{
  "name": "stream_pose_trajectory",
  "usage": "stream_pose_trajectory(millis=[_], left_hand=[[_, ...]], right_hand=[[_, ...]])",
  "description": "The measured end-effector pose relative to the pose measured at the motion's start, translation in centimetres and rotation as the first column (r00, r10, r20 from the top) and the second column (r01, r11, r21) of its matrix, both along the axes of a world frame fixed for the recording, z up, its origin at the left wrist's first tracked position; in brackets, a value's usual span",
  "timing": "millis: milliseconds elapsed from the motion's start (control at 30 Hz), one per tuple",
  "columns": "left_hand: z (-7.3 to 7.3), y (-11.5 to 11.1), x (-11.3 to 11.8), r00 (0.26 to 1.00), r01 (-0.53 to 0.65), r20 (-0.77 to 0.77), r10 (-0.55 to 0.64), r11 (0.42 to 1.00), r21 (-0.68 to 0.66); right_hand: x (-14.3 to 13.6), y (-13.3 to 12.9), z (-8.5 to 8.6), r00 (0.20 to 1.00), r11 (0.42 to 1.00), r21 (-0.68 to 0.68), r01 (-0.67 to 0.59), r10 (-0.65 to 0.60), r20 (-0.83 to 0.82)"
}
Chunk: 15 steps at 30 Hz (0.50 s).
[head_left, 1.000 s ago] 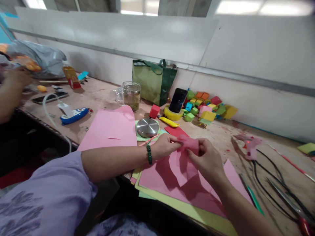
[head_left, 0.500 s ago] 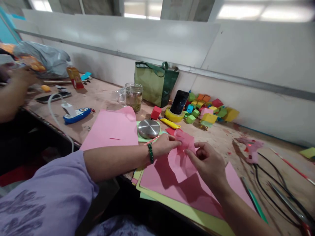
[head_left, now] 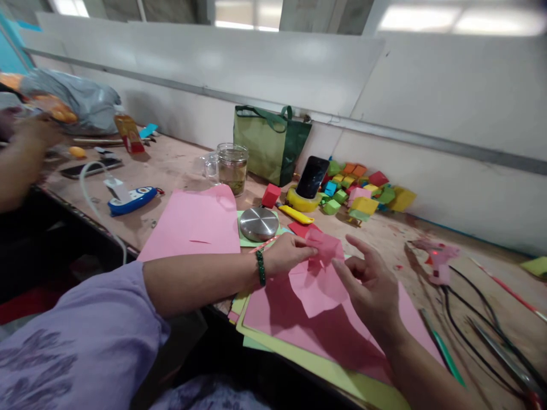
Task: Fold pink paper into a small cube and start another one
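Observation:
My left hand (head_left: pixel 288 255), with a green bead bracelet at the wrist, pinches a creased, cut piece of pink paper (head_left: pixel 321 290) by its upper left part. To the right of that paper is my right hand (head_left: pixel 370 282), its thumb and index finger spread apart. The thumb tip is at the paper's right edge; whether it touches I cannot tell. Beneath both hands lies a stack of coloured sheets with a pink sheet (head_left: pixel 273 310) on top. A round metal disc (head_left: pixel 258 223) rests just beyond my left hand.
Behind stand a glass mug (head_left: pixel 232 171), a green bag (head_left: pixel 269 142), a phone (head_left: pixel 313 177) on a yellow holder and many small paper boxes (head_left: pixel 363 205). A pink glue gun (head_left: pixel 438 259), its cable and scissors (head_left: pixel 504 353) lie right. At far left is another person's hand (head_left: pixel 38 134).
My right hand has shifted slightly right, and its index finger and thumb have spread away from the pink paper. My left hand keeps its pinch on the paper.

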<state>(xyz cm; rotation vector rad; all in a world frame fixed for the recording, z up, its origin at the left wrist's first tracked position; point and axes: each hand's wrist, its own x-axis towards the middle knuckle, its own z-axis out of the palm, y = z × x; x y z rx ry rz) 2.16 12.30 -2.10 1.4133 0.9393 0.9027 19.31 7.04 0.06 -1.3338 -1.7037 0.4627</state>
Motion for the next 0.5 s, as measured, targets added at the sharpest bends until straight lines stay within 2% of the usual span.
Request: stream_pose_trajectory(millis=[100, 200, 300, 433, 500], left_hand=[[0.7, -0.6, 0.1, 0.998, 0.009, 0.064, -0.010, 1.000, 0.024], [1.3, -1.1, 0.1, 0.999, 0.018, 0.038, -0.018, 1.000, 0.019], [1.4, -1.2, 0.1, 0.999, 0.020, 0.036, -0.018, 0.999, -0.043], [1.3, -1.0, 0.1, 0.984, 0.066, 0.174, -0.037, 0.985, -0.159], [1.5, -1.1, 0.1, 0.989, 0.058, 0.142, -0.029, 0.977, -0.207]], right_hand=[[0.5, 0.7, 0.0, 0.990, 0.991, -0.131, -0.031, 0.012, -0.144], [0.8, 1.2, -0.1, 0.972, 0.980, -0.182, -0.087, 0.043, -0.231], [0.9, 1.4, -0.1, 0.968, 0.974, -0.195, -0.116, 0.067, -0.241], [0.9, 1.4, -0.1, 0.960, 0.950, -0.263, -0.167, 0.096, -0.262], [0.9, 1.3, -0.2, 0.951, 0.936, -0.292, -0.198, 0.112, -0.287]])
